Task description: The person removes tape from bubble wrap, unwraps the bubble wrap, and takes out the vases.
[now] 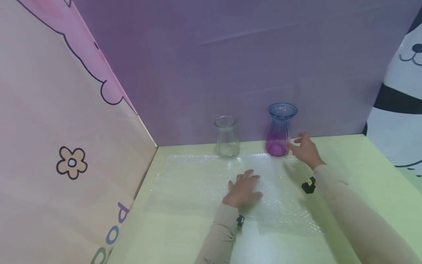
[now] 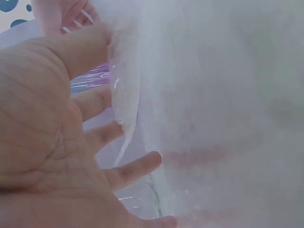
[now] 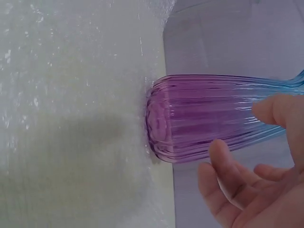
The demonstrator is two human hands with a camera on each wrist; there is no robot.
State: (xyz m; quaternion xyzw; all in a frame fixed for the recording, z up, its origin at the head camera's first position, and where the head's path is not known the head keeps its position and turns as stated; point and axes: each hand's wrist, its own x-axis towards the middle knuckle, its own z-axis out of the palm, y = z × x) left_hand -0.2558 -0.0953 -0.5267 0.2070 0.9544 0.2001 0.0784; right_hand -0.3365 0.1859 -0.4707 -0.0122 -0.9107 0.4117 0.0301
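A sheet of clear bubble wrap lies flat across the table. My left hand is over its middle with the fingers spread; in the left wrist view the fingertips meet or overlap the film's edge, and I cannot tell how firmly they touch. At the back stands an upright ribbed glass vase, purple below and blue at its flared rim. My right hand is just right of this vase, fingers apart and slightly bent; the right wrist view shows the thumb across the vase, contact unclear. A clear glass vase stands upright to its left.
Both vases stand near the table's back edge, at the wrap's far border, close to a purple backdrop. A printed panel borders the left side of the pale yellow table. A panda print is at the right.
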